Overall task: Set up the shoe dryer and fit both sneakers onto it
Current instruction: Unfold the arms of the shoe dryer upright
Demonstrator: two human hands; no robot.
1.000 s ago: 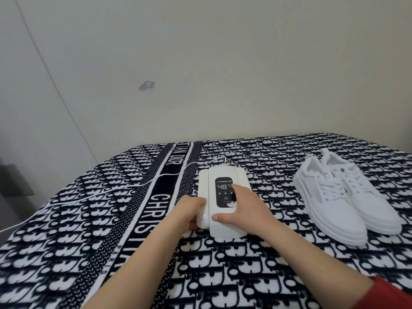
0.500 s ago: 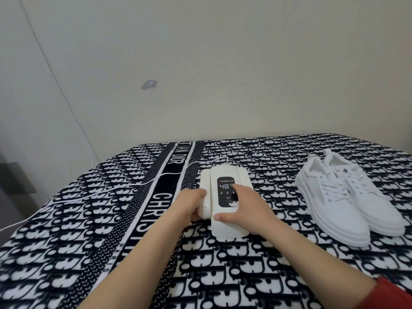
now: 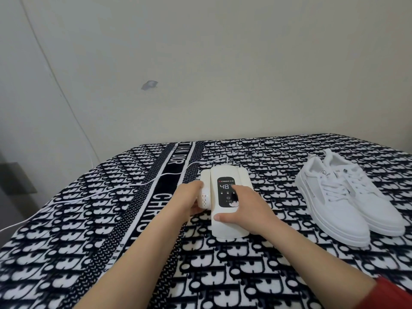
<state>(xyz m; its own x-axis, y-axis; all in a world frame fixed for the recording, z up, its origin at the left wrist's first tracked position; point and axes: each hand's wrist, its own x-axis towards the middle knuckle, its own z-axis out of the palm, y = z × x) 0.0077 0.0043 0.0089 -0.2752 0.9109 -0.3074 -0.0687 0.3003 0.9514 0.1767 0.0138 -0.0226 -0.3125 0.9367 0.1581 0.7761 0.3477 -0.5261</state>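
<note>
A white shoe dryer lies flat on the patterned blanket, its black panel lit with "48". My left hand grips the dryer's left side arm, whose vented tip is swung slightly outward. My right hand rests on the dryer's body and right side, fingers over the panel, holding it down. Two white sneakers lie side by side to the right, toes toward me, well apart from both hands.
A white power cord runs from the dryer's back leftward across the blanket and off the left edge. A plain wall stands close behind. A dark object sits low at the far left.
My left hand has pulled the dryer's left arm a little outward, so its vented tip shows more. The right hand stays pressed on the dryer. The sneakers have not moved.
</note>
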